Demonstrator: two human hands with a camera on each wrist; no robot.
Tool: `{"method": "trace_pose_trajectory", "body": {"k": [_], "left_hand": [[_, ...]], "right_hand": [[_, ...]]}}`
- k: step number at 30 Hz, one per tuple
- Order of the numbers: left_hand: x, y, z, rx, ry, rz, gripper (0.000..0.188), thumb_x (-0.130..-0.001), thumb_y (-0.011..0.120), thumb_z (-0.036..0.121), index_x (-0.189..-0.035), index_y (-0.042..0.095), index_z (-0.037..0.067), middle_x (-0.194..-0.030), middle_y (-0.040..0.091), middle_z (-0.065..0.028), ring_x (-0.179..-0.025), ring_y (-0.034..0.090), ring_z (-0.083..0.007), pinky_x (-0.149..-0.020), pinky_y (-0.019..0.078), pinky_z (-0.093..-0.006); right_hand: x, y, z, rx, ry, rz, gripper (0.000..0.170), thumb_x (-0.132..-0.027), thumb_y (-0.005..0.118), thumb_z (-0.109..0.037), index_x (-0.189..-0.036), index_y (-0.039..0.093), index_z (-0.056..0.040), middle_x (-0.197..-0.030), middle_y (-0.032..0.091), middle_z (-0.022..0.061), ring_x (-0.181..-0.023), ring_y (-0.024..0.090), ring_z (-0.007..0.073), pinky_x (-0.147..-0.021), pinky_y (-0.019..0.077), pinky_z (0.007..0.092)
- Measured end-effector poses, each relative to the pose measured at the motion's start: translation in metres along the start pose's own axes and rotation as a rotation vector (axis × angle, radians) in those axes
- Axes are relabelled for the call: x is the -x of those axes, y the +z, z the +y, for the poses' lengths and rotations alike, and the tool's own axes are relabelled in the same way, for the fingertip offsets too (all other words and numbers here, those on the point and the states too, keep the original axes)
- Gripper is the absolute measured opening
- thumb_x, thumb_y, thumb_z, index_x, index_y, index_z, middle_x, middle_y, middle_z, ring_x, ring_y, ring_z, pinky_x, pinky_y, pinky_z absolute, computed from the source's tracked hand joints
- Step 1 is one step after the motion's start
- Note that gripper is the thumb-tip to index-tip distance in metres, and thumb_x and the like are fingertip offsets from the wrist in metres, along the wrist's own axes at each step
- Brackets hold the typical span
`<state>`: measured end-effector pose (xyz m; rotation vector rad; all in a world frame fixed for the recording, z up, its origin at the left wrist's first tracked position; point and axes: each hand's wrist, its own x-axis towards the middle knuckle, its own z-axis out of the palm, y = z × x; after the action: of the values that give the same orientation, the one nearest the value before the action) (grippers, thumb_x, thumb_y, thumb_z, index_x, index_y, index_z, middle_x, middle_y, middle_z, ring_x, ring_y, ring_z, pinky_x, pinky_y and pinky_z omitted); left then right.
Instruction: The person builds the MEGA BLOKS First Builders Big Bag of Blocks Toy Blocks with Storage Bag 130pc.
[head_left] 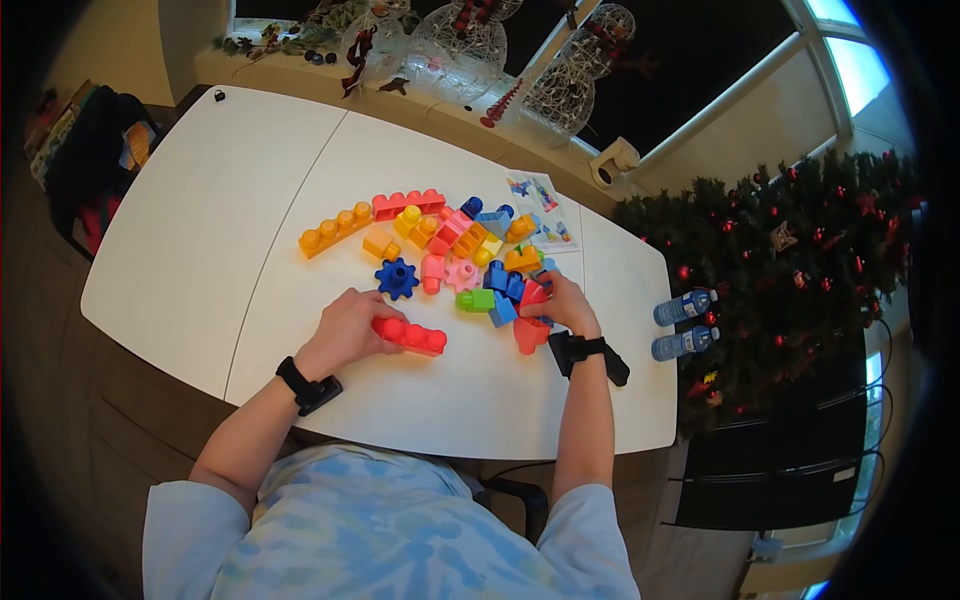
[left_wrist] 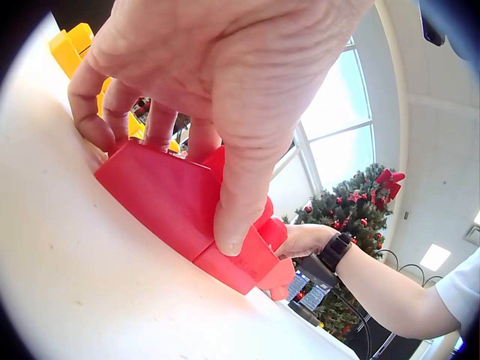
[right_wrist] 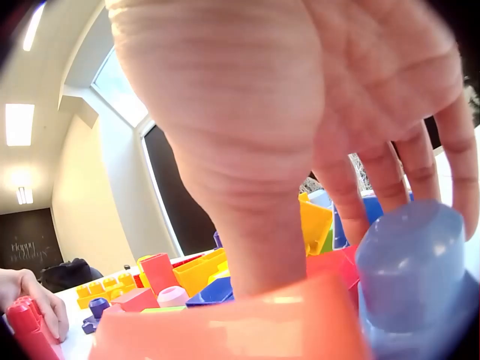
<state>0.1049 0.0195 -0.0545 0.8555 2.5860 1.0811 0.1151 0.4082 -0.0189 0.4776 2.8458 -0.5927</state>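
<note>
My left hand (head_left: 345,328) grips a long red toy building block (head_left: 412,337) with a row of round studs, low at the white tabletop. In the left wrist view the thumb lies along the block's near side (left_wrist: 169,195), and the fingers bend over its far side. Over on the right side of the pile, my right hand (head_left: 568,305) holds a red block (head_left: 533,297) between thumb and fingers. A coral block (right_wrist: 232,330) hides the thumb tip in the right wrist view, while a light blue block (right_wrist: 412,262) stands before the fingers.
Several colourful blocks lie piled ahead, among them a dark blue gear (head_left: 397,279), a pink gear (head_left: 463,275), a green block (head_left: 475,300) and an orange row block (head_left: 335,230). A printed picture sheet (head_left: 545,210) lies behind. Two water bottles (head_left: 685,325) are at the right edge.
</note>
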Motion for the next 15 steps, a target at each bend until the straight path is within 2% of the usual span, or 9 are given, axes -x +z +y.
{"method": "trace_pose_trajectory", "body": {"k": [5,7,8,10,11,13,15], "left_hand": [[-0.002,0.004,-0.004,-0.025,0.003,0.010,0.038,-0.066,0.090,0.030,-0.102,0.081,0.022,-0.098,0.071,-0.0045,-0.095,0.064,-0.0295,-0.089,0.0526,-0.0394],[-0.001,0.005,-0.005,-0.031,0.016,0.030,0.038,-0.066,0.090,0.031,-0.102,0.081,0.022,-0.098,0.072,-0.0047,-0.096,0.064,-0.0294,-0.090,0.0526,-0.0394],[0.000,0.005,-0.006,-0.036,0.031,0.045,0.039,-0.066,0.090,0.031,-0.103,0.082,0.022,-0.099,0.072,-0.0049,-0.096,0.064,-0.0293,-0.090,0.0527,-0.0393],[0.000,0.005,-0.005,-0.031,0.024,0.035,0.039,-0.066,0.090,0.032,-0.103,0.081,0.023,-0.100,0.072,-0.0050,-0.096,0.065,-0.0292,-0.090,0.0526,-0.0392],[0.000,0.004,-0.005,-0.024,0.019,0.024,0.039,-0.066,0.090,0.032,-0.103,0.081,0.023,-0.101,0.072,-0.0051,-0.096,0.065,-0.0292,-0.090,0.0526,-0.0390],[0.000,0.003,-0.005,-0.024,0.020,0.019,0.039,-0.066,0.090,0.032,-0.103,0.081,0.023,-0.100,0.072,-0.0051,-0.096,0.065,-0.0291,-0.091,0.0526,-0.0390],[-0.001,0.004,-0.005,-0.022,0.021,0.016,0.038,-0.067,0.090,0.032,-0.103,0.081,0.022,-0.100,0.072,-0.0050,-0.096,0.065,-0.0291,-0.091,0.0526,-0.0389]], "right_hand": [[0.001,0.008,-0.003,-0.008,-0.022,-0.010,0.081,-0.056,0.098,-0.036,-0.123,0.063,-0.0063,-0.108,0.073,0.0172,-0.104,0.071,0.0322,-0.090,0.0562,0.0391],[0.004,0.009,-0.008,0.062,-0.135,0.106,0.080,-0.054,0.099,-0.032,-0.122,0.065,-0.0064,-0.109,0.072,0.0168,-0.107,0.069,0.0336,-0.092,0.0553,0.0402],[0.006,0.006,-0.012,0.061,-0.138,0.106,0.080,-0.054,0.099,-0.032,-0.122,0.065,-0.0064,-0.109,0.072,0.0168,-0.107,0.069,0.0336,-0.092,0.0553,0.0402],[0.012,0.000,-0.016,0.062,-0.052,0.135,0.068,-0.058,0.098,-0.020,-0.116,0.068,-0.0050,-0.111,0.071,0.0177,-0.110,0.067,0.0348,-0.094,0.0547,0.0409],[0.007,0.003,-0.010,0.061,-0.052,0.135,0.068,-0.058,0.098,-0.020,-0.116,0.068,-0.0050,-0.111,0.071,0.0177,-0.110,0.067,0.0348,-0.094,0.0547,0.0409],[0.001,0.009,0.001,-0.002,-0.106,0.159,0.056,-0.060,0.095,-0.010,-0.110,0.070,-0.0032,-0.108,0.073,0.0186,-0.102,0.070,0.0345,-0.090,0.0567,0.0414],[0.000,0.011,0.004,-0.031,-0.084,0.170,0.052,-0.062,0.093,-0.008,-0.108,0.071,-0.0029,-0.106,0.074,0.0184,-0.096,0.071,0.0340,-0.087,0.0576,0.0411]]}}
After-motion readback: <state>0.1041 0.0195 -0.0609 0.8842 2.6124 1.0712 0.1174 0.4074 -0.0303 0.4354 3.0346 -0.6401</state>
